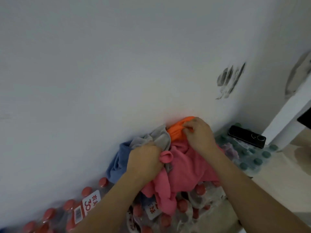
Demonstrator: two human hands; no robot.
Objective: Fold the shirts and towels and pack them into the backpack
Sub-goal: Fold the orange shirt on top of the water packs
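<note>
The left grip (145, 159) is clutching the grey cloth (161, 137) beside the pink cloth (190, 163), while the right grip (200, 134) is pinching the orange cloth (176, 131) by the wall (117, 64).

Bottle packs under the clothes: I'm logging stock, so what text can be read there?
"30", beside red characters that look like "农夫": white label on the left bottle pack.
Barcode next to it: digits too small to read.
Second white label, below the pink cloth: red characters, too blurred to read.
</note>
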